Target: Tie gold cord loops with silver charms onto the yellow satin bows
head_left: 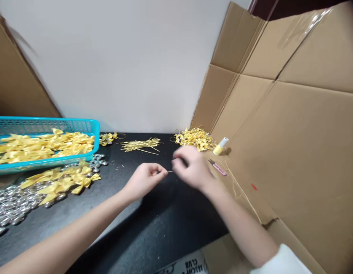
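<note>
My left hand is closed in a pinch above the middle of the dark tabletop. A short stretch of thin yellow cord sticks out of its fingertips toward the right. Just beside it, my right hand has its fingers curled and is a little blurred. Whether it grips the cord's other end is hidden. Behind the hands lies a bundle of cut yellow cords. A heap of finished-looking yellow bow pieces with cord loops sits past my right hand.
At left, a blue basket holds yellow ribbon bows; more bows and silvery beads lie before it. To the right are pink thread snips, a small yellow bottle and loose cord. Cardboard walls the right side.
</note>
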Demonstrator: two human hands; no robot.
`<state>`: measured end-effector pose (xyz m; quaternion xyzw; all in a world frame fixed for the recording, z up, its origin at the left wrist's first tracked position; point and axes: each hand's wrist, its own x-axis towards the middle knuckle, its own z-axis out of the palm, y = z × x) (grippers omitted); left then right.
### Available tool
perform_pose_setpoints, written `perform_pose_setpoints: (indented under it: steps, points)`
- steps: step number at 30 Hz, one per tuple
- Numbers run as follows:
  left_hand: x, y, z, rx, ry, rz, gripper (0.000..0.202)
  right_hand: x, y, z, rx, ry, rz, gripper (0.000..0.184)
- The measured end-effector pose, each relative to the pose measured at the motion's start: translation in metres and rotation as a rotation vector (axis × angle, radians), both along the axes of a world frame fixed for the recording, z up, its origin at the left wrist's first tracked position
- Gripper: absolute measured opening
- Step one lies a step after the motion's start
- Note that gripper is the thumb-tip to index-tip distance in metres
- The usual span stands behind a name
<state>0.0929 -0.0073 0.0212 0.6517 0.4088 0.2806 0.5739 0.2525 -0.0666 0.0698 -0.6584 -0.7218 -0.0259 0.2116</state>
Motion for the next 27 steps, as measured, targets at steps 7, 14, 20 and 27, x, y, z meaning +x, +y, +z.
perform_pose_setpoints:
  steps: [7, 14, 20, 27]
  points:
    - [-0.024, -0.022, 0.001, -0.233, -0.135, 0.058, 0.035, 0.142, -0.023, -0.059, -0.313, -0.187, -0.688, 0.030]
    - [-0.021, -0.056, 0.018, -0.454, -0.303, 0.072, 0.029, 0.141, -0.010, -0.072, -0.391, -0.225, -0.732, 0.041]
    - [-0.022, -0.077, 0.013, -0.542, -0.400, 0.121, 0.028, 0.140, -0.011, -0.084, -0.304, -0.236, -0.687, 0.035]
    - [-0.015, -0.080, 0.010, -0.582, -0.465, 0.195, 0.031, 0.119, -0.023, -0.069, -0.102, -0.118, -0.582, 0.023]
